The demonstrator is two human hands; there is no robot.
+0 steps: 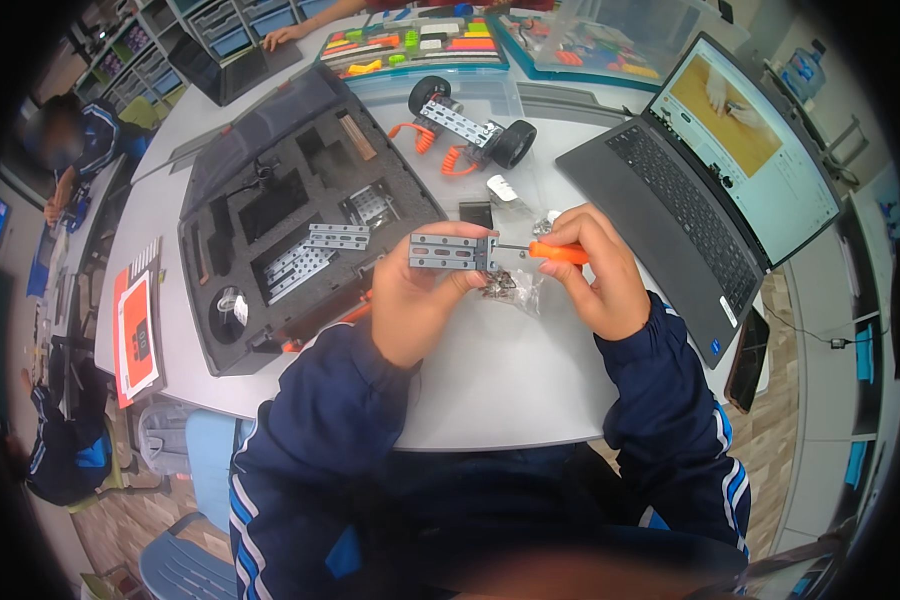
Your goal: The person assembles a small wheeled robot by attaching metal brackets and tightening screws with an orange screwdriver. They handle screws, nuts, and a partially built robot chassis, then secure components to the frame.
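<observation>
Metal bar (443,246), left of laptop (672,192), gripped in fingers of left hand (407,312); fingers of right hand (606,285) clasp orange screwdriver (560,253). Tip could slip if tilted; bar could twist if left grip slackens.

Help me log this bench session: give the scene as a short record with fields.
Left hand: holds a grey metal beam
Right hand: grips an orange-handled screwdriver, its shaft toward the beam's end
Near the hands: clear bag of small parts on the table
Left side: open case with metal plates
Far side: metal frame with black wheels
Right side: open laptop, screen lit
</observation>
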